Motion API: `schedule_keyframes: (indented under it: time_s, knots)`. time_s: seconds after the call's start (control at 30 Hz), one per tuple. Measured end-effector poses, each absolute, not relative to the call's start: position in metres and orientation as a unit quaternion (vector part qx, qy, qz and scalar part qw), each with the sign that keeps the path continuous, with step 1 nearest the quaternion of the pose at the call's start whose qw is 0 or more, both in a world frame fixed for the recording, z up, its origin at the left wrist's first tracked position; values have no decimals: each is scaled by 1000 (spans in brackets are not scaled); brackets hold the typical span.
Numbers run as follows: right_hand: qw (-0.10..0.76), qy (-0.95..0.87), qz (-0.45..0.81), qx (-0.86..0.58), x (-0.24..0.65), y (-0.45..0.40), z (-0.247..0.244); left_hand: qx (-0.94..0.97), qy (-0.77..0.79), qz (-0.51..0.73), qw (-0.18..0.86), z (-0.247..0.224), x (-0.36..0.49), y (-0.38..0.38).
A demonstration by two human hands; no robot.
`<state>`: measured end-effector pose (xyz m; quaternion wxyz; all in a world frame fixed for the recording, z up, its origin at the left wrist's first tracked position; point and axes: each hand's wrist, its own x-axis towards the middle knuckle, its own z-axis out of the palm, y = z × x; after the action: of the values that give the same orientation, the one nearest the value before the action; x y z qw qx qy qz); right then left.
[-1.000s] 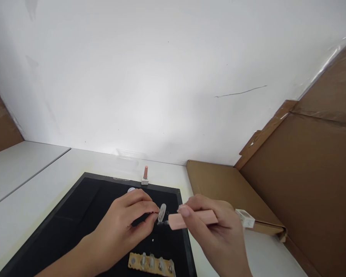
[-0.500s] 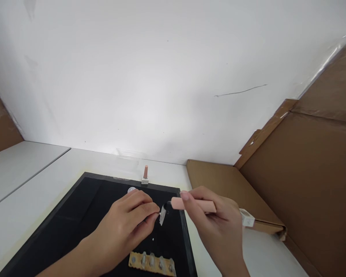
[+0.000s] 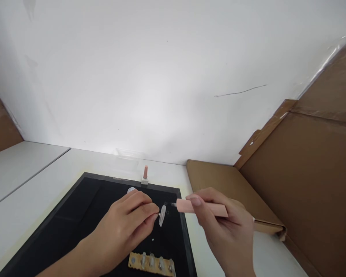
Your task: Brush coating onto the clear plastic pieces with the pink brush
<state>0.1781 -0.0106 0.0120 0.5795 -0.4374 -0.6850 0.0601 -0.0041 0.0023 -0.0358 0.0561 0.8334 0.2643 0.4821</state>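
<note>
My left hand [image 3: 127, 225] pinches the end of a small, pale, translucent oval piece [image 3: 162, 216], which looks like a false nail tip, and holds it above the black mat. My right hand [image 3: 226, 227] grips a nail polish brush [image 3: 202, 208] by its long pink cap. Its thin bristle end points left and sits just right of the pale piece, apparently apart from it. Below, a yellowish strip [image 3: 137, 261] carries several clear oval pieces in a row. My left fingers partly cover a small round whitish item [image 3: 131, 189].
A pink-capped bottle [image 3: 145, 175] stands at the far edge of the black mat [image 3: 60, 219]. A flat cardboard box [image 3: 219, 181] lies to the right, beside a tall cardboard wall [image 3: 320, 161]. A white wall [image 3: 138, 77] rises behind the white table [image 3: 31, 181].
My right hand has drawn the brush right, away from the pale piece, and now covers a white block-like object seen before beside the cardboard box. My left hand has stayed almost still.
</note>
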Motion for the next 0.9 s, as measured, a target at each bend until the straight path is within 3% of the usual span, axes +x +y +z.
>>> schedule_keyframes:
  time_s: [0.27, 0.67, 0.9]
  knots:
    - [511, -781, 201, -297, 189, -9, 26, 806, 245, 514, 161, -25, -5, 5]
    - [521, -798, 147, -264, 191, -7, 26, 755, 295, 458, 365, -22, -10, 8]
    - [479, -823, 144, -269, 191, -7, 27, 687, 316, 411, 508, -22, -10, 8]
